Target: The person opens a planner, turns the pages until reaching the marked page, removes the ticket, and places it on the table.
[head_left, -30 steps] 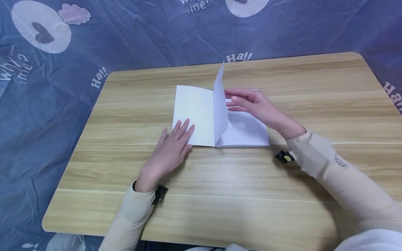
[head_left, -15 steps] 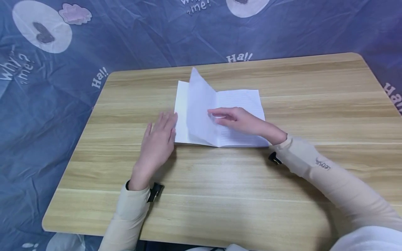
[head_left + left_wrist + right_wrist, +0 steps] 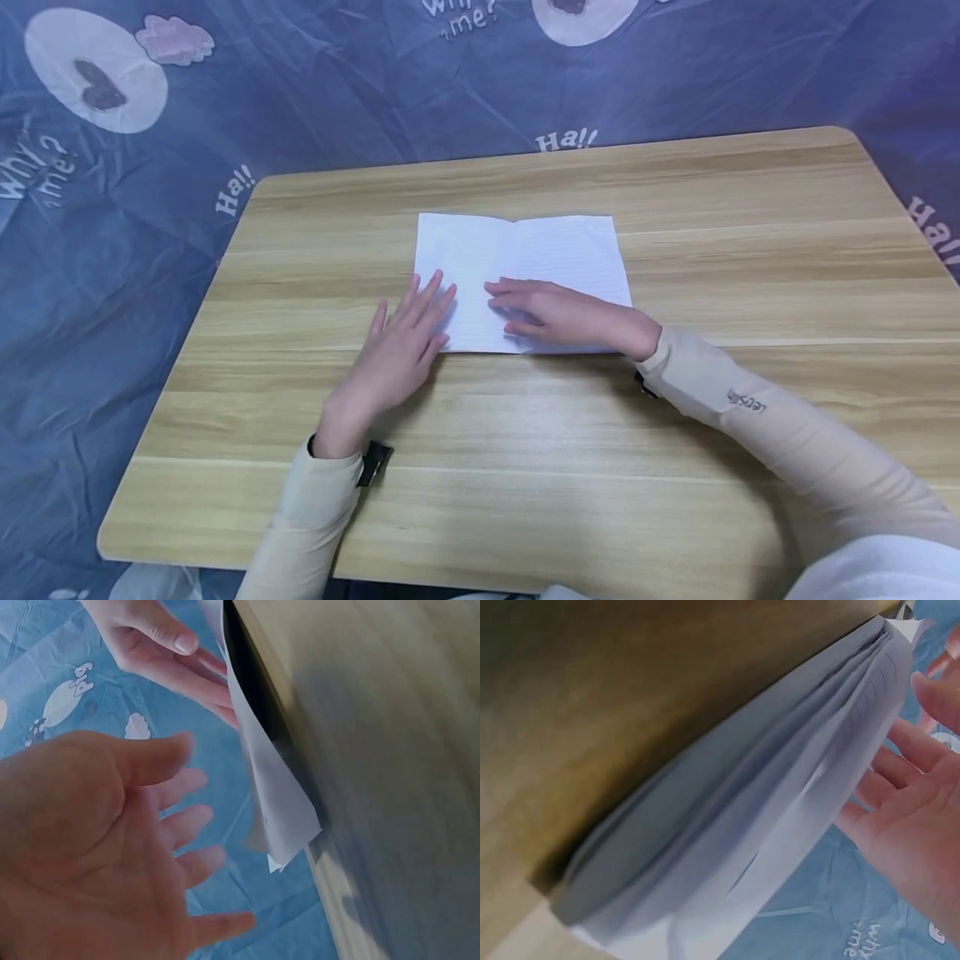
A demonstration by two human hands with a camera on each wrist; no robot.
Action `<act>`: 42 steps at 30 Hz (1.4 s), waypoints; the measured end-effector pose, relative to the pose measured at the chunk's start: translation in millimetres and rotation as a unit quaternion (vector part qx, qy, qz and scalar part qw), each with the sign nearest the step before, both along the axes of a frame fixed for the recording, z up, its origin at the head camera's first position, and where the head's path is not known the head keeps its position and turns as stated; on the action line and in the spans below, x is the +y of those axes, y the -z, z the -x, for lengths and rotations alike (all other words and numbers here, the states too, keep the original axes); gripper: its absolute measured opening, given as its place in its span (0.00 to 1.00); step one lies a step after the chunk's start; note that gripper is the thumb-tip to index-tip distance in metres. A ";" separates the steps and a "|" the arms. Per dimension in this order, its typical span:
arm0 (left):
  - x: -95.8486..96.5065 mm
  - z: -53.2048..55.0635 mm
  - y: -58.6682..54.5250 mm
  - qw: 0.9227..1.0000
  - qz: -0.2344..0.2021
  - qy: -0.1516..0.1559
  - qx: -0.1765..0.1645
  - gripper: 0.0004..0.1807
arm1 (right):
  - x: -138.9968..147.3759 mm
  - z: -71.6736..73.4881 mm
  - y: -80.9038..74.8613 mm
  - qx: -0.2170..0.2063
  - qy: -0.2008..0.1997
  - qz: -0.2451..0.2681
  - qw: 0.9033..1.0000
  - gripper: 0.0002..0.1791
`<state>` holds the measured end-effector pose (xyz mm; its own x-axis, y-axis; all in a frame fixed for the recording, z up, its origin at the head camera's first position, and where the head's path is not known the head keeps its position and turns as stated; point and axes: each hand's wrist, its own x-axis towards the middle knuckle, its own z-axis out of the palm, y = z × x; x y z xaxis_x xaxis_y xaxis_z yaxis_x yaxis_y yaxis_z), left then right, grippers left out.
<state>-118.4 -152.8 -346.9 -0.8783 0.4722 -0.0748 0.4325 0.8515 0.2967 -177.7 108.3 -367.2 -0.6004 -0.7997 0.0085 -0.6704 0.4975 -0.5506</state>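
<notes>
lying nearer the counter's [image 3: 525, 483] far edge than its near one, the notebook [image 3: 566, 246] has its near-left corner hidden by the left hand [image 3: 392, 354], fingers spread, grip empty; the right hand [image 3: 553, 315], fingers loosely extended, holding nothing, covers faint ruled lines.

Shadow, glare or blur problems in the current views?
Head: faint pale sheen on the table, soft shadow beside the right sleeve; left wrist: left hand slightly soft, shadows across the table; right wrist: table dim and blurred, notebook shaded grey along its page edges.
</notes>
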 end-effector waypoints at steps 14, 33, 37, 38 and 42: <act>1.6 -2.9 5.1 0.997 0.038 0.002 -0.061 0.31 | 4.8 5.7 -4.1 0.036 0.000 -0.018 0.999 0.25; -1.4 -4.3 3.8 0.995 0.042 0.006 -0.086 0.31 | 42.2 65.6 -5.9 0.018 0.115 -0.020 0.993 0.24; -4.9 -6.0 3.6 0.995 0.042 0.009 -0.089 0.32 | 46.5 71.9 -6.6 0.014 0.139 -0.028 0.990 0.23; -5.9 -6.5 3.5 0.995 0.042 0.009 -0.090 0.32 | 47.0 73.4 -6.8 0.011 0.146 -0.031 0.989 0.24; -9.7 -8.3 3.4 0.995 0.043 0.013 -0.092 0.31 | 48.4 77.9 -8.5 -0.001 0.170 -0.048 0.984 0.26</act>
